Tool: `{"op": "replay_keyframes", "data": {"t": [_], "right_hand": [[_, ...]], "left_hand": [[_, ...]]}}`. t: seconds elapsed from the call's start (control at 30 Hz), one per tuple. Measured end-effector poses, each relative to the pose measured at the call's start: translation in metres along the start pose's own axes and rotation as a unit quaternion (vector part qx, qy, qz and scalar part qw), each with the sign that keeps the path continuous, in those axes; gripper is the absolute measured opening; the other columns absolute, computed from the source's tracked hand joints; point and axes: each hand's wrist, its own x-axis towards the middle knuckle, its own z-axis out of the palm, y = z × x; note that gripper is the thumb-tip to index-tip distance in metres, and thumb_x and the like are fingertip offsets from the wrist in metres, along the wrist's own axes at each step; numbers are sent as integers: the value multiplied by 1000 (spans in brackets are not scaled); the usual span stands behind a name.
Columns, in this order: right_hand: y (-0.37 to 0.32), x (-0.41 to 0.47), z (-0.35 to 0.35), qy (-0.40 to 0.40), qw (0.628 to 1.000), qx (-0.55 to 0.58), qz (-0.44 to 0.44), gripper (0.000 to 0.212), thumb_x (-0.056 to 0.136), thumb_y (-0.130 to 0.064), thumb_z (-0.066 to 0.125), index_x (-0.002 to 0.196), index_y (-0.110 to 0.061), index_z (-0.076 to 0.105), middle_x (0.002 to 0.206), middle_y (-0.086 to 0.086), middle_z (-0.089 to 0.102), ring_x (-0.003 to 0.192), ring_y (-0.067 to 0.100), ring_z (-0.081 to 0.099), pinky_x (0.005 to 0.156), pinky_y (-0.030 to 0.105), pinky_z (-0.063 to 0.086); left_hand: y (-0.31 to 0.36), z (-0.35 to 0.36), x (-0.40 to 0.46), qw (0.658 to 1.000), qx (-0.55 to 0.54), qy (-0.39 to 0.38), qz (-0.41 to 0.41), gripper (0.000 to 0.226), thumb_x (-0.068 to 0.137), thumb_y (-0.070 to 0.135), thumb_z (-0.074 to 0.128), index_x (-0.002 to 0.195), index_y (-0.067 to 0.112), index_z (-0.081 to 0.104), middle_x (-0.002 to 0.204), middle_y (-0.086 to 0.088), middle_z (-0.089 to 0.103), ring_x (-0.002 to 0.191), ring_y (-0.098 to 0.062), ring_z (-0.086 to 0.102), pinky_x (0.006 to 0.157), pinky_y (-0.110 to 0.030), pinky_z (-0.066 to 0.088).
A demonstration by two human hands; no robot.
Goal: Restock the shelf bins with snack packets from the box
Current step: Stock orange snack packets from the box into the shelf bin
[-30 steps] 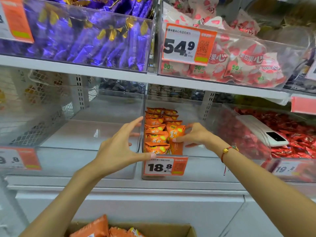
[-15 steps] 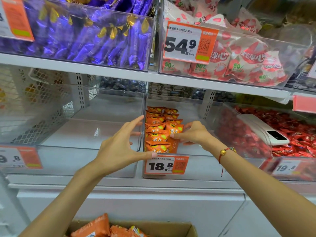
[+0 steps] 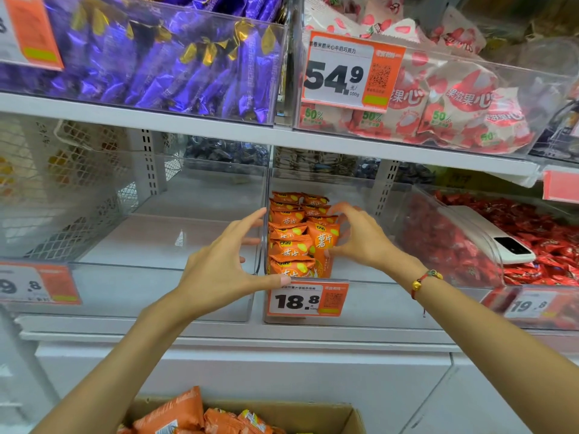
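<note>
Shelf bins surround me; the clear bin (image 3: 360, 308) holds two short rows of orange packets (image 3: 294, 242), with much room left. Left hand (image 3: 219, 264) spread at its edge, right hand (image 3: 360, 239) pinches an upright packet (image 3: 324, 245); more wait in the box (image 3: 344, 418).

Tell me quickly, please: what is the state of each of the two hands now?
Left hand: open, fingers spread, thumb on the front edge of the clear bin, holding nothing.
Right hand: fingers curled on an upright orange packet.
</note>
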Motion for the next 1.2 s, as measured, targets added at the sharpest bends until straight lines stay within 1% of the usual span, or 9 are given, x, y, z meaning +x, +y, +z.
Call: {"op": "replay_keyframes", "data": {"t": [0.33,0.47,0.6,0.7,0.77,0.9,0.97,1.07,1.2], "right_hand": [[-6,-12,-3,-15,998,-45,-36,67,77,-25,78,136,-27,48,134,7,44,120,25,47,95,42,46],[-11,-44,-21,74,994,-57,-62,51,80,-24,75,128,-27,56,131,0,49,119,18,49,88,34,46],[-31,-100,-31,127,984,51,-118,29,80,-16,74,107,-24,68,108,-6,62,93,9,59,78,23,48],[-42,-139,-14,24,986,126,-103,18,80,-12,73,95,-22,72,92,-8,69,78,5,62,70,18,49],[-42,-156,9,-75,986,130,-77,16,81,-12,72,89,-25,71,87,-7,71,73,5,62,69,19,50],[-30,-188,68,-212,969,124,-36,15,82,-13,70,92,-23,71,85,-3,71,75,8,62,73,22,52],[-24,-207,97,-258,958,121,-25,23,81,-25,72,104,-24,69,97,-5,70,88,9,63,84,28,51],[-18,-230,128,-363,927,16,-95,59,80,-37,70,135,-25,51,134,-5,54,123,11,48,104,27,37],[-16,-238,152,-353,912,-100,-182,60,79,-26,68,136,-27,50,134,-1,54,124,21,47,107,36,34]], "left_hand": [[2,-1,0,1000,25,1,10,108,54,76,68,144,53,15,146,28,34,102,-3,53,90,-37,49],[2,-2,-10,998,34,37,42,104,63,67,74,148,39,21,149,21,33,126,-4,43,98,-37,42],[0,0,-49,976,37,143,162,59,76,49,70,130,34,51,134,18,49,121,-4,46,95,-26,40],[-17,10,-87,972,32,176,156,31,80,39,63,111,33,63,121,20,56,111,0,50,91,-14,35],[-40,20,-111,983,27,146,104,29,78,36,61,107,33,65,118,21,56,111,1,48,91,-8,31],[-94,40,-155,996,64,4,-67,40,72,45,53,110,37,63,122,15,57,118,-15,52,97,-34,42],[-109,46,-174,987,74,-77,-119,57,67,56,42,116,34,62,125,9,59,119,-17,53,97,-31,40],[-120,58,-193,962,109,-208,-142,84,58,68,29,131,33,53,142,5,47,128,-14,46,103,-27,35],[-121,74,-199,947,136,-260,-129,60,82,53,57,138,34,46,154,0,22,141,-19,28,114,-29,25]]}}
